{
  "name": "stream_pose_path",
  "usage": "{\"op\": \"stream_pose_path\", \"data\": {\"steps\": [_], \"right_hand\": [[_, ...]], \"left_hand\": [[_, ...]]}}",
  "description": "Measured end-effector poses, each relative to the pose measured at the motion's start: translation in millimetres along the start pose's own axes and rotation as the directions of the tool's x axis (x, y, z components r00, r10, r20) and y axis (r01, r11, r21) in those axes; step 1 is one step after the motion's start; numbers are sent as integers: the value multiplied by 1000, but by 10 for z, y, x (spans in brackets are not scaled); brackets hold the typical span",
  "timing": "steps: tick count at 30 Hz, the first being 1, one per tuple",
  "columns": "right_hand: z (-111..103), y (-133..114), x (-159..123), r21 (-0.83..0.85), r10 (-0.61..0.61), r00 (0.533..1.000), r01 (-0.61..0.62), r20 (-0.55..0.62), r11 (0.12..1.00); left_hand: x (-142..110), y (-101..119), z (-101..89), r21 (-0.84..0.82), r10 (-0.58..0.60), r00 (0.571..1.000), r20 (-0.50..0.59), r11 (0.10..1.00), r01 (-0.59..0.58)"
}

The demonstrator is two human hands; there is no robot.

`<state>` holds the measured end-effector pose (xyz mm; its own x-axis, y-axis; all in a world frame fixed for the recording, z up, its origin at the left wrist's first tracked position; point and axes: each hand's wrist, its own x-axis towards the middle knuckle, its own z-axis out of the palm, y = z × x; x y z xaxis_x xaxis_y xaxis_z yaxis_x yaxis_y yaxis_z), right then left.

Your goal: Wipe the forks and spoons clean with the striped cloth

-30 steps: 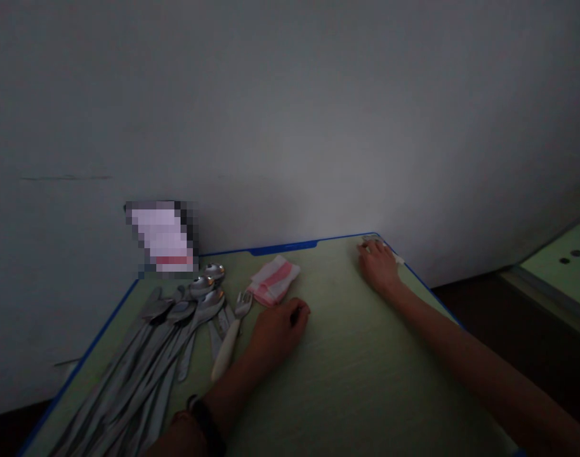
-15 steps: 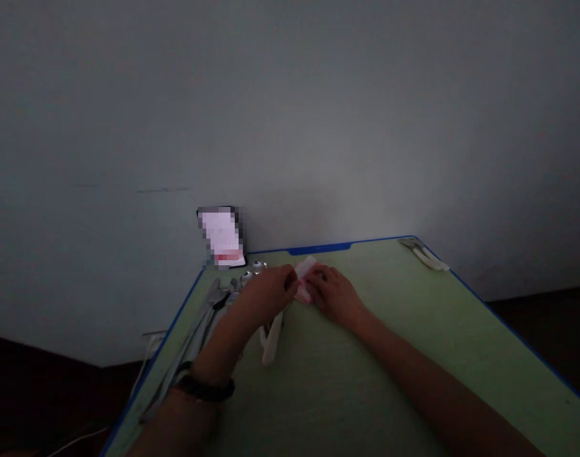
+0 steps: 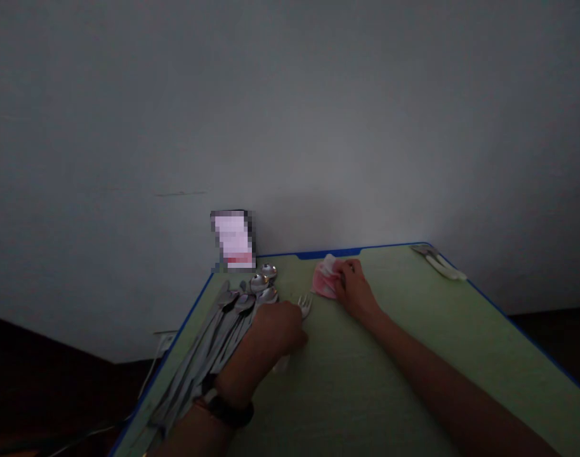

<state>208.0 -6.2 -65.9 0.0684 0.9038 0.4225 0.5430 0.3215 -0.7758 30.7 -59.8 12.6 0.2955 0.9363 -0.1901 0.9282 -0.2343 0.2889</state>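
Note:
My left hand (image 3: 280, 327) is closed over a fork (image 3: 305, 306), whose tines stick out past the fingers. A bit of its pale handle shows below the hand; how the fingertips grip it is hidden. My right hand (image 3: 358, 289) pinches the right side of a crumpled pink-and-white cloth (image 3: 324, 284) on the table. Left of my left hand lie several metal spoons (image 3: 245, 303) and other cutlery with long handles pointing toward me. The hands are apart, with the fork's tines between them.
The green table (image 3: 389, 374) has a blue rim and stands against a grey wall (image 3: 366, 127). A phone (image 3: 233, 240) with a lit, blurred screen leans at the back left. White-handled cutlery (image 3: 442, 263) lies at the back right edge. A cable (image 3: 150, 368) hangs at left.
My left hand has come away from the cloth, toward me, and closed over the fork. The right hand still holds the cloth, now more spread out. The view has shifted slightly.

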Motion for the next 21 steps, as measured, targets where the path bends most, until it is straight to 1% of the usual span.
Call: {"op": "stream_pose_path", "data": {"steps": [2,4,6,7,8,9,11,13,15,17,19,21], "right_hand": [[-26,78,58,103,66,996,-59,-64,993],[-46,160,116,236,146,983,-117,-110,965],[-56,234,171,389,221,968,-158,-122,907],[-59,266,198,465,254,960,-171,-121,869],[-61,293,225,536,282,952,-179,-116,825],[-64,316,251,599,306,946,-183,-109,779],[-75,351,298,702,338,938,-189,-78,687],[-92,375,336,771,348,937,-206,-22,603],[-107,385,360,812,345,937,-239,49,532],[-113,380,373,832,339,933,-283,123,478],[-110,363,378,838,337,923,-327,185,437],[-109,339,375,837,334,912,-367,238,406]], "left_hand": [[-18,61,-15,-40,23,1000,-16,999,-23],[-12,131,-15,-90,59,998,-36,994,-62],[35,214,38,-215,97,993,-61,971,-108],[74,257,91,-310,107,991,-78,942,-126],[120,298,160,-432,115,991,-76,891,-136],[168,335,242,-507,110,992,-63,853,-127],[255,392,421,-640,78,996,-52,762,-93],[305,424,574,-737,43,998,-54,672,-69],[312,436,665,-803,22,997,-68,593,-68],[296,437,688,-842,21,996,-83,534,-81],[288,427,668,-880,16,995,-102,465,-98],[309,401,639,-923,-25,992,-122,371,-104]]}}
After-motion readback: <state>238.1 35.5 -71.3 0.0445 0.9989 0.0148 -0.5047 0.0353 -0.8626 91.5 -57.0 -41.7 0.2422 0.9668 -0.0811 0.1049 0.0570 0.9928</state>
